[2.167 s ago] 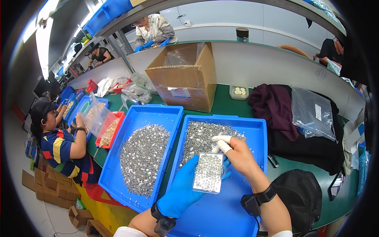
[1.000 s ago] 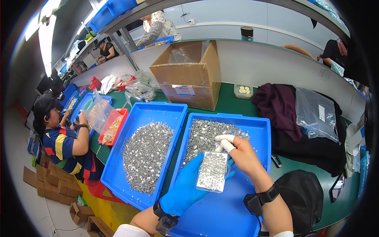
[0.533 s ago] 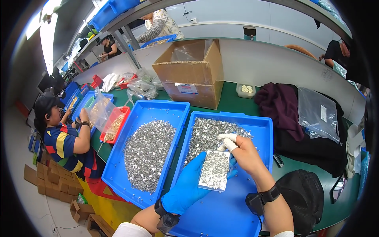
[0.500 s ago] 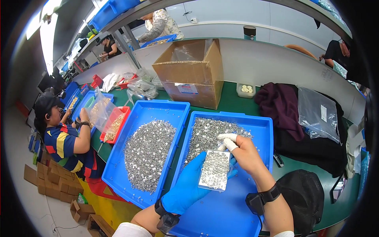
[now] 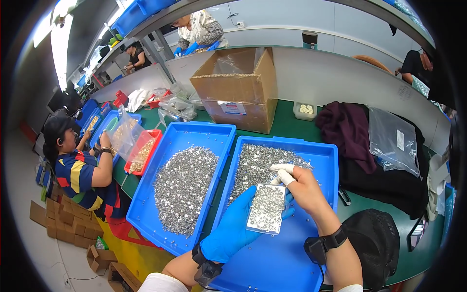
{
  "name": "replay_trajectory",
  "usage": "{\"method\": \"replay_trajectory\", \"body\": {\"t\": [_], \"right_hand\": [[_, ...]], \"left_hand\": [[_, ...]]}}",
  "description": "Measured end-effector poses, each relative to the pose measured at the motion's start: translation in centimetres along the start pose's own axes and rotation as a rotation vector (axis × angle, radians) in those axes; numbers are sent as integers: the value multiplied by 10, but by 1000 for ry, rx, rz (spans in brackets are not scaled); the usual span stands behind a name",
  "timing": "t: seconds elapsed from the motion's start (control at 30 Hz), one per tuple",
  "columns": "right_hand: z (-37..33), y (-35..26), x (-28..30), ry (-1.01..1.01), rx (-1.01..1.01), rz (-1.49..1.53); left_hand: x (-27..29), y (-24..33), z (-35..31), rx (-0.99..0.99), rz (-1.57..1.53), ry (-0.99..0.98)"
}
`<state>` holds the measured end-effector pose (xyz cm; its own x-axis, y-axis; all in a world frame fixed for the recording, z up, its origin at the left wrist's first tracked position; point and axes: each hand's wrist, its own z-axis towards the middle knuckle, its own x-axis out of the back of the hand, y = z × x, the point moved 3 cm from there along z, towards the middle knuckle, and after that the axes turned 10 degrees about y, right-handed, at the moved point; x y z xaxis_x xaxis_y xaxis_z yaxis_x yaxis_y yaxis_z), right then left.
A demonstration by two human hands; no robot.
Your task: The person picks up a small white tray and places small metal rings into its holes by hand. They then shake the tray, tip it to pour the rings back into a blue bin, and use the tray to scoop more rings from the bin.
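Observation:
In a blue glove, my left hand [image 5: 231, 226] grips a small clear rectangular box [image 5: 266, 208] from beneath and the side. Small round metal parts, like nuts or rings, are spread over the box's white face. My right hand [image 5: 302, 185], with white covers on its fingertips, is at the far edge of the box, thumb and fingers drawn together. What those fingers hold, if anything, I cannot make out. Both hands are over the right blue tray [image 5: 333, 194], where a heap of similar small metal parts [image 5: 258, 163] lies in the far half.
A second blue tray [image 5: 141, 199] to the left bears another heap of small metal parts [image 5: 187, 190]. Behind stand a cardboard box [image 5: 233, 92] and a small tub [image 5: 305, 111]. Dark clothing [image 5: 340, 131] and a black bag [image 5: 372, 243] lie right. A co-worker [image 5: 82, 170] sits left.
My hands and the box stay nearly in place, with the whole view shifted slightly. Across the partition, a co-worker's blue-gloved hands have come into sight over a tray.

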<state>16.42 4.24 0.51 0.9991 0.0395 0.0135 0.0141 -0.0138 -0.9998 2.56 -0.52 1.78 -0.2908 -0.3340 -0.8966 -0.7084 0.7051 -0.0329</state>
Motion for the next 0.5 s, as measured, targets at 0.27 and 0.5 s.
{"method": "replay_trajectory", "body": {"t": [0.27,0.5], "right_hand": [[-4,-6,0,128,-36,76],[-16,-12,-12,150,-162,169]], "left_hand": [[11,25,6,-270,168,63],[8,30,0,-423,402,140]]}}
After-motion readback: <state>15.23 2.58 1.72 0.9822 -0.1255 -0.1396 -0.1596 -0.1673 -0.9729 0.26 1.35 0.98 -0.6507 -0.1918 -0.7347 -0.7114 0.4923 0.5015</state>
